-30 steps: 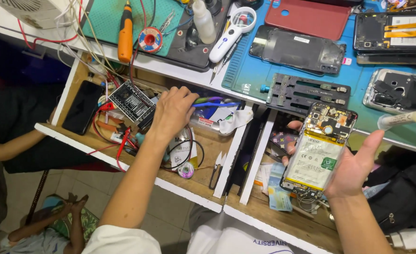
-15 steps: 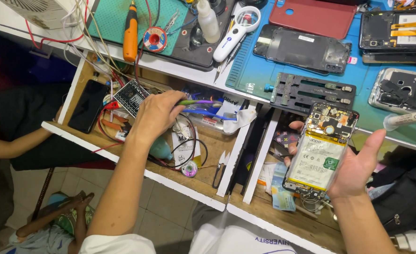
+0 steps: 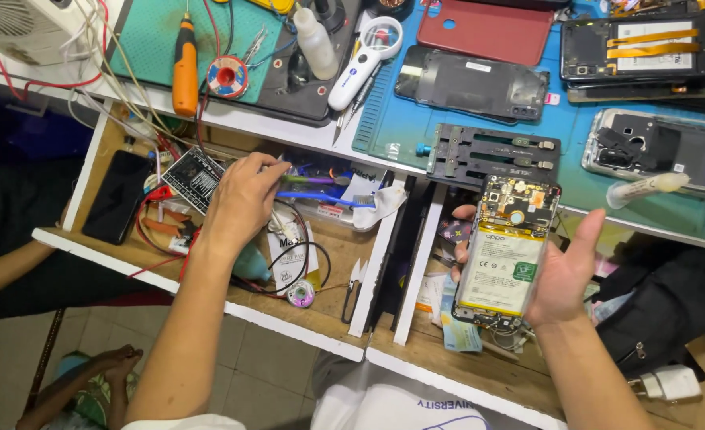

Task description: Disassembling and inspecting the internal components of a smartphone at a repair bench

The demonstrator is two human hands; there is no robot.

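A cluttered repair bench [image 3: 416, 131] runs along twelve o'clock, with two open drawers beneath it. My left hand [image 3: 241, 199], at nine o'clock, curls its fingers into the drawer [image 3: 209, 275] clutter of wires; I cannot tell what it grips. My right hand [image 3: 556, 275] cradles the opened phone [image 3: 504, 255] at three o'clock, fingers loose. I judge that it could slip, or that rummaging could snag those wires.

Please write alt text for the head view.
The right hand holds an opened phone with exposed white battery over a wooden drawer, while the left hand reaches among tools and wires in another open drawer.
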